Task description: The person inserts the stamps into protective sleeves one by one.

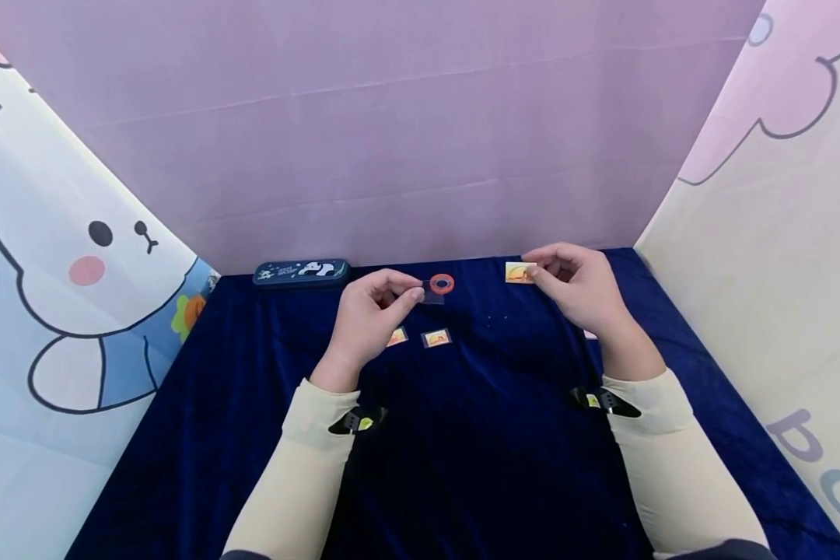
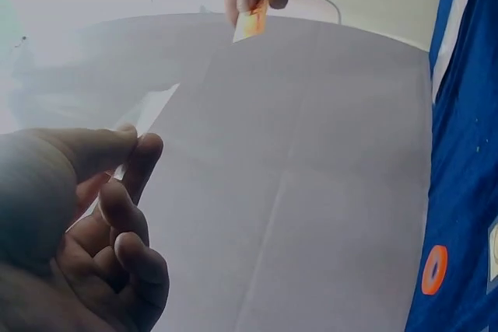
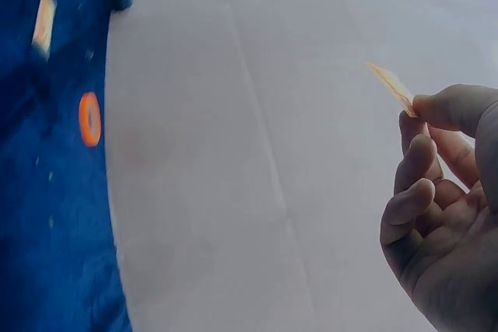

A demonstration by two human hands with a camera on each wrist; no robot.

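My left hand (image 1: pixel 374 315) pinches a small clear plastic sleeve (image 1: pixel 432 297) between thumb and fingertips; in the left wrist view the sleeve (image 2: pixel 159 105) sticks out past the fingertips. To the right, my right hand (image 1: pixel 579 292) pinches a small yellow-orange picture card (image 1: pixel 518 273) by its edge. That card (image 3: pixel 391 86) is seen nearly edge-on in the right wrist view. Both hands are raised over the dark blue cloth, apart from each other. Two small picture cards with dark borders, one card (image 1: pixel 437 338) and another card (image 1: pixel 397 337) partly behind my left hand, lie on the cloth.
An orange-red ring like a tape roll (image 1: pixel 442 284) lies just beyond the sleeve. At the back left is a dark blue panda case (image 1: pixel 301 272). A pale pink piece (image 1: pixel 590 335) shows partly behind my right wrist. A lilac fabric wall (image 1: pixel 406 155) stands behind the blue cloth (image 1: pixel 490 443).
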